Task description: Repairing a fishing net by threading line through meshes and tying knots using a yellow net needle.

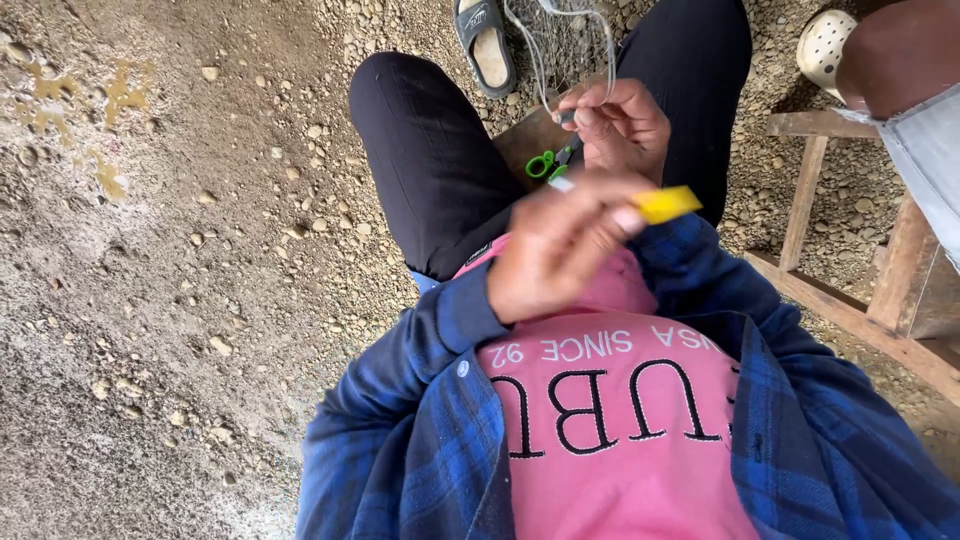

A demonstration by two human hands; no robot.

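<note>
Leftmost, the left hand (pixel 545 255), motion-blurred, is shown closed around a yellow flat tool (pixel 668 203), whose end projects to the right of the fingertips. Just beyond it, green-handled scissors (pixel 545 163) are seen lying at the near edge of the wooden seat (pixel 522 135) between the knees. To the right, the right hand (pixel 622 125) is held narrowly pinched on a thin line (pixel 567 117) of the pale netting (pixel 572 45), which hangs above the far edge of the seat. At the far right, a wooden frame (pixel 805 200) is set on the gravel.

By judgement, the step in hand is mesh work on the line. It is best done with the pinch held firm and close to the working point, so that the line is drawn taut. The tool should be passed in short, controlled strokes, its tip guided cleanly past neighbouring strands. The scissors are best left within reach but away from loose netting.
</note>
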